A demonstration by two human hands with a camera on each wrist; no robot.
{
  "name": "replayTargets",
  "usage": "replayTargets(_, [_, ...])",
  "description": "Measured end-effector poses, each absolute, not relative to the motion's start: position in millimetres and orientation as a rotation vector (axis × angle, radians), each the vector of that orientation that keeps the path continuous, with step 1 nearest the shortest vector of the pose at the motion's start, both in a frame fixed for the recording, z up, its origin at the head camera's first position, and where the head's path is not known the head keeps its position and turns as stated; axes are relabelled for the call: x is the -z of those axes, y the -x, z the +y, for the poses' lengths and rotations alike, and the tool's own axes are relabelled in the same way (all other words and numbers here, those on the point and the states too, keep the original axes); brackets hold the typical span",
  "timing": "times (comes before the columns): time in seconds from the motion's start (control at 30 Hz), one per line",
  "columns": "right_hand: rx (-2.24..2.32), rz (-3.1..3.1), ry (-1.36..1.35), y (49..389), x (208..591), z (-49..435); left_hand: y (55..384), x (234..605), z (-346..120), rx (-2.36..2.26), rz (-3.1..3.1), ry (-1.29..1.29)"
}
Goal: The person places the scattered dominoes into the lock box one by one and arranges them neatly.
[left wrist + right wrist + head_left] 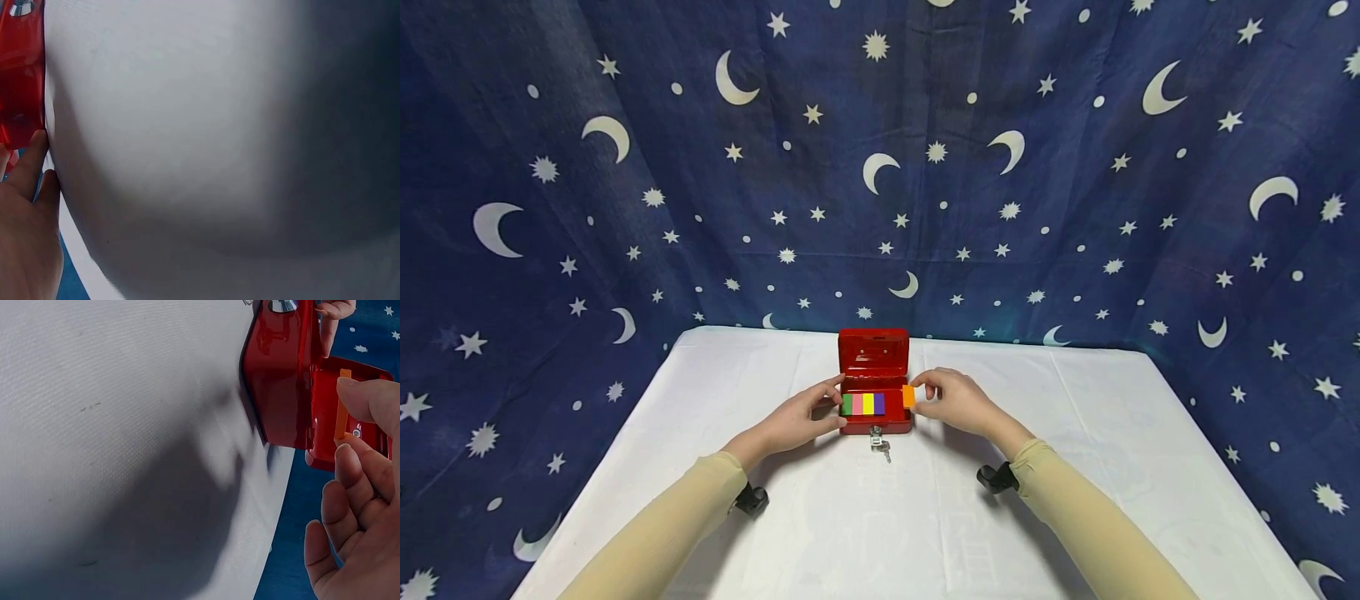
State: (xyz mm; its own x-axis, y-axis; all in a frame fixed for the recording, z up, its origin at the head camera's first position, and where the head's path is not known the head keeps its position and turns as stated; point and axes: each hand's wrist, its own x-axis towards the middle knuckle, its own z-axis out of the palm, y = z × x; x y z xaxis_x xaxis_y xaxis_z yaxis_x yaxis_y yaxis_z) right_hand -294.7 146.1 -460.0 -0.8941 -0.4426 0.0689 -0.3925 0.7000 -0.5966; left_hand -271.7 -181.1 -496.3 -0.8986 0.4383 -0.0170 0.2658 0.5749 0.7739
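Observation:
A small red metal cash box (874, 427) stands with its lid (873, 350) raised. Inside, a row of flat coloured blocks runs from left to right: green (847, 404), pink (857, 404), yellow (868, 404) and purple (879, 404). My right hand (961, 402) pinches an orange block (909, 397) between thumb and fingers, over the box's right edge. That block shows its thin side (342, 409) in the right wrist view. At the box's left side, my left hand (801, 417) touches it with extended fingers, thumb near the front corner.
Keys (882, 447) hang from the lock at the box's front, close to the white tablecloth (865, 525). A dark blue cloth (940, 167) with moons and stars surrounds the table. Each wrist carries a black camera mount, one on the left (751, 501) and one on the right (996, 477).

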Motion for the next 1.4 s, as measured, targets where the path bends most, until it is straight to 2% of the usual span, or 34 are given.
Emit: replayTargets(1.4, [0.759,2.885,0.627,312.6,468.3,109.9,270.9,494.3,-179.2,-1.247,2.581,-0.525])
